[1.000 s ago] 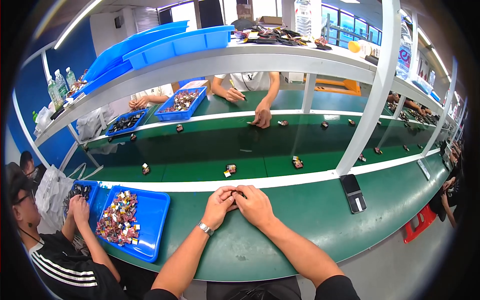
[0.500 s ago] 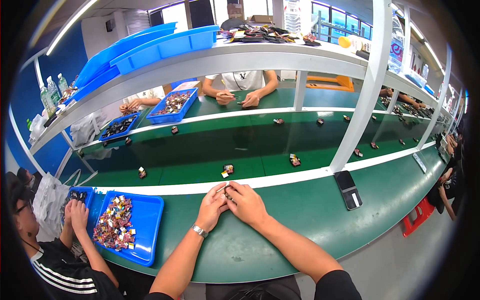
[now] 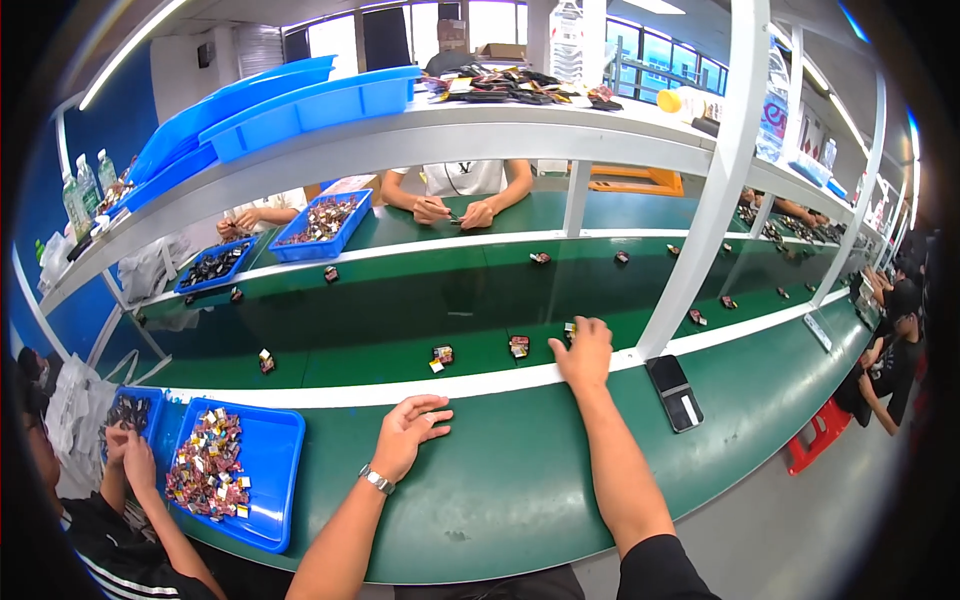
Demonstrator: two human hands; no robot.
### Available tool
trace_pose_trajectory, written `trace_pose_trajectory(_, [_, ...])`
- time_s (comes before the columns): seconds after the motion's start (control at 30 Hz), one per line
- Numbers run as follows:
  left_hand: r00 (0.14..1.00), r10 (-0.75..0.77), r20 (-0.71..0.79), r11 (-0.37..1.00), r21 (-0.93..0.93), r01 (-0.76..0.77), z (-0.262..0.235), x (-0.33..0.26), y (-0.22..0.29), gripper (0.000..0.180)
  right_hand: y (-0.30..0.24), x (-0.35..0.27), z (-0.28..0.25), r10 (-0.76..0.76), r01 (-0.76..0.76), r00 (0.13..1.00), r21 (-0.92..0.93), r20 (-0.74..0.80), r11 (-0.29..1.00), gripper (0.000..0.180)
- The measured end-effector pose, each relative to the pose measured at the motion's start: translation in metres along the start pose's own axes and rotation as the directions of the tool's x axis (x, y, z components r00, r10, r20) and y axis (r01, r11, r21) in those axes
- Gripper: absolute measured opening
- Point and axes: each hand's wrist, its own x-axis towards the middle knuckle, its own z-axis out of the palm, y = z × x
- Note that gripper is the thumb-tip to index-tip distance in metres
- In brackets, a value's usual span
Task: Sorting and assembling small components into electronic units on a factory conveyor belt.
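On the green belt (image 3: 480,372), my right hand (image 3: 587,357) reaches over the white rail with its fingers stretched out and apart. Beside its fingertips lies a small part with a white and yellow tag (image 3: 570,331), partly covered by the hand; contact is unclear. My left hand (image 3: 408,432) hovers near the bench edge of the rail, fingers loosely spread, nothing in it. Between the hands on the belt sits a small dark-red and black part (image 3: 518,346). Another such part with a yellow-white tag (image 3: 441,358) rests beyond my left hand.
A blue tray (image 3: 290,480) of small tagged parts stands left, beside a co-worker's hands (image 3: 130,455). A dark phone-like case (image 3: 676,393) lies right, near a white post (image 3: 700,200). Across the belt, another person's hands (image 3: 455,212) work below a shelf (image 3: 450,140).
My hands, together over a small item before, are now apart. The right moved right and forward over the belt. An additional part now lies on the belt between them.
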Motion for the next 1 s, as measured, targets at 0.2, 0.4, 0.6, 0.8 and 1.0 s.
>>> trace_pose_trajectory(0.2, [0.999, -0.026, 0.026, 1.000, 0.013, 0.025, 0.002, 0.004, -0.001, 0.027, 0.030, 0.009, 0.020, 0.182, -0.180, 0.981, -0.034, 0.065, 0.983, 0.058])
trace_pose_trajectory(0.4, [0.999, -0.040, -0.005, 0.999, -0.010, 0.040, -0.006, 0.003, -0.005, 0.028, -0.012, -0.032, -0.010, -0.117, -0.028, 0.977, 0.658, 0.175, 0.753, 0.060])
trace_pose_trajectory(0.6, [0.961, -0.162, 0.225, 0.981, -0.066, 0.181, -0.013, 0.003, 0.003, 0.039, -0.091, -0.087, -0.079, -0.724, 0.298, 0.620, 0.763, 0.302, 0.574, 0.068])
trace_pose_trajectory(0.8, [0.945, -0.158, 0.287, 0.979, -0.077, 0.187, -0.017, 0.001, 0.002, 0.036, -0.116, -0.083, -0.075, -0.746, 0.295, 0.543, 0.745, 0.384, 0.598, 0.055])
trace_pose_trajectory(1.0, [0.976, -0.123, 0.179, 0.985, -0.096, 0.142, -0.006, 0.001, 0.006, 0.035, -0.106, -0.089, -0.053, -0.743, 0.423, 0.632, 0.706, 0.219, 0.568, 0.035])
